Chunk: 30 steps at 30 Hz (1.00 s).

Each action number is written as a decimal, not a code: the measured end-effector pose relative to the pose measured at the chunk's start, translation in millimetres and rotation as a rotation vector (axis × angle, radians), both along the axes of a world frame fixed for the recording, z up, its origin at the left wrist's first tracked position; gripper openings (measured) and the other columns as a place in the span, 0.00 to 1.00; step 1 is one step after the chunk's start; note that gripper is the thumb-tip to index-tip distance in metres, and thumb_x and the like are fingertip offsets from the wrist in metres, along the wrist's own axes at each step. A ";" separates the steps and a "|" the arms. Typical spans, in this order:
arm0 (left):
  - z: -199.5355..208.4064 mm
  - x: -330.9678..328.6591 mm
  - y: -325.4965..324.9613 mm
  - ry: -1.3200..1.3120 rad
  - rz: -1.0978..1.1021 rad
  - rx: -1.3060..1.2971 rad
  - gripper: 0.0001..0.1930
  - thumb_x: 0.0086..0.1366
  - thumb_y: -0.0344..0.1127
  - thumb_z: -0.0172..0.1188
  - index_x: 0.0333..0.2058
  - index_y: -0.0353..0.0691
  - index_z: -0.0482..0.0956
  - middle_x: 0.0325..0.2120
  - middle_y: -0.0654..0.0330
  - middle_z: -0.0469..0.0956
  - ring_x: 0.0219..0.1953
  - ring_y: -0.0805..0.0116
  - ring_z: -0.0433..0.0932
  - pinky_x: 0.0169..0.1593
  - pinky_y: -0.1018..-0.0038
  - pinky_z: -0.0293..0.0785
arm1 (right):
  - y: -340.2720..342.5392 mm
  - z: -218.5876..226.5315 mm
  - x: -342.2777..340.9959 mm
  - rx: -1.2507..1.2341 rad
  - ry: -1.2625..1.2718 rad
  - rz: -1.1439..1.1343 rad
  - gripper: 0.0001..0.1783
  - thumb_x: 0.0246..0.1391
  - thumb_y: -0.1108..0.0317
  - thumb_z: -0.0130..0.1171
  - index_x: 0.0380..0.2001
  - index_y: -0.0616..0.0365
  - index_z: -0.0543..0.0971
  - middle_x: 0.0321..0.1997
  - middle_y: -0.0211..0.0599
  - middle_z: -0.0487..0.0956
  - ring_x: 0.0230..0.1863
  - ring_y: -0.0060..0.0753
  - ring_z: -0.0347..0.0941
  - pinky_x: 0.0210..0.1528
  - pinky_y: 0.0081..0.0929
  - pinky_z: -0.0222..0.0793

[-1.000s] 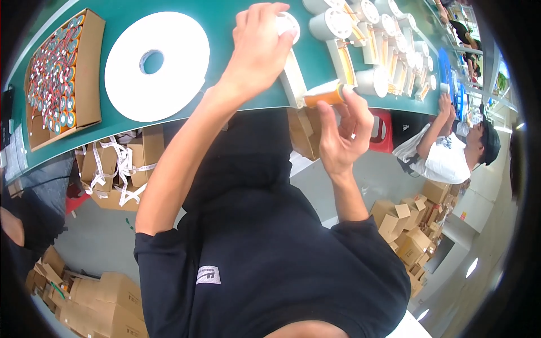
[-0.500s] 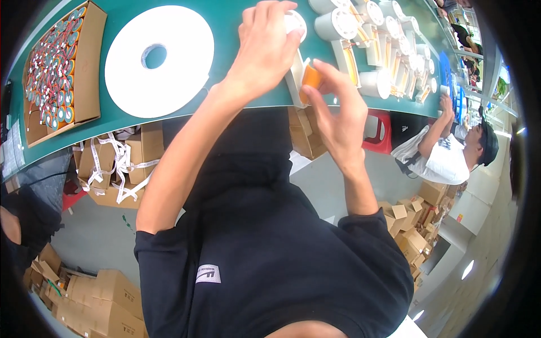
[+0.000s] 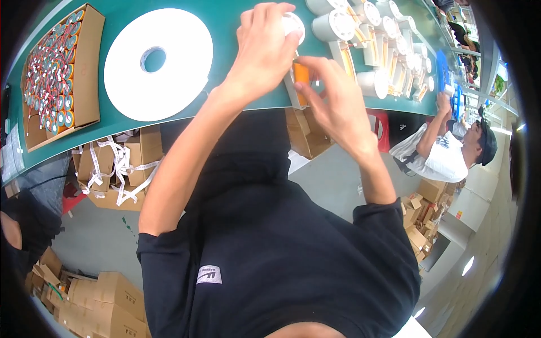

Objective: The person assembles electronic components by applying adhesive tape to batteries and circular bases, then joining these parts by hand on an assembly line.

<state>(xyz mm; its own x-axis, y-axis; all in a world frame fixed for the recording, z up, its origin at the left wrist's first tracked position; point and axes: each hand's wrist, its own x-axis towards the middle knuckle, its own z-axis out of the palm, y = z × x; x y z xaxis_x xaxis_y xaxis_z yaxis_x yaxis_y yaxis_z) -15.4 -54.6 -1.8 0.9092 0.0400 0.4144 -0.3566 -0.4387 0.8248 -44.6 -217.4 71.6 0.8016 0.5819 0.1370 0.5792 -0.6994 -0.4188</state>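
Observation:
My left hand (image 3: 259,53) is closed round a white plastic housing (image 3: 293,27) with a round head and a long narrow body reaching toward the table's near edge. An orange battery (image 3: 302,73) lies along that narrow body, apparently within it. Thumb and forefinger of my right hand (image 3: 341,104) pinch the battery from the right. My left fingers hide part of the round head. To the right stand several similar white housings (image 3: 341,25), some with orange strips showing in their bodies.
A large white tape roll (image 3: 180,42) lies flat on the green table (image 3: 228,17). At left, a cardboard box (image 3: 89,70) holds orange batteries with red wires. Below the edge, another carton (image 3: 147,149) has white strips hanging out. A co-worker (image 3: 448,149) is at the far right.
My right hand has moved slightly left and down, bringing the orange battery from a tilted position beside the housing to lie along its body. My left hand stays about where it was.

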 end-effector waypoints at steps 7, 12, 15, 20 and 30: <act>2.4 -1.6 -1.9 -0.016 -0.006 -0.050 0.20 0.68 0.37 0.53 0.55 0.37 0.69 0.51 0.50 0.68 0.56 0.51 0.62 0.60 0.62 0.59 | -2.4 -19.0 -33.2 0.308 -0.210 -0.183 0.17 0.50 0.75 0.66 0.45 0.57 0.77 0.35 0.41 0.77 0.31 0.35 0.77 0.28 0.27 0.72; 17.8 -2.6 1.3 -0.026 0.004 -0.095 0.21 0.62 0.28 0.51 0.54 0.31 0.64 0.50 0.42 0.66 0.52 0.42 0.63 0.58 0.55 0.58 | 8.0 -6.8 -9.1 0.145 -0.043 -0.183 0.15 0.51 0.69 0.67 0.43 0.55 0.78 0.31 0.37 0.73 0.28 0.34 0.74 0.27 0.29 0.71; 14.8 -2.1 2.2 -0.030 0.005 -0.121 0.21 0.61 0.29 0.53 0.54 0.31 0.65 0.49 0.42 0.67 0.51 0.43 0.65 0.57 0.56 0.59 | 8.0 -6.7 9.3 -0.058 0.012 -0.072 0.13 0.54 0.65 0.65 0.43 0.51 0.79 0.31 0.37 0.71 0.29 0.39 0.72 0.31 0.34 0.69; 14.4 -3.6 1.7 -0.029 0.004 -0.112 0.21 0.62 0.29 0.53 0.54 0.31 0.65 0.49 0.42 0.67 0.52 0.43 0.64 0.57 0.56 0.59 | -1.2 3.9 30.7 -0.088 0.157 0.079 0.13 0.57 0.65 0.62 0.45 0.53 0.78 0.34 0.42 0.74 0.34 0.42 0.73 0.38 0.35 0.68; 16.9 -4.3 6.2 0.023 -0.017 -0.089 0.20 0.63 0.30 0.52 0.53 0.31 0.66 0.48 0.43 0.67 0.51 0.44 0.64 0.57 0.56 0.59 | -5.8 12.9 39.0 0.027 0.526 0.113 0.18 0.58 0.69 0.59 0.51 0.56 0.73 0.34 0.43 0.78 0.26 0.34 0.77 0.30 0.32 0.72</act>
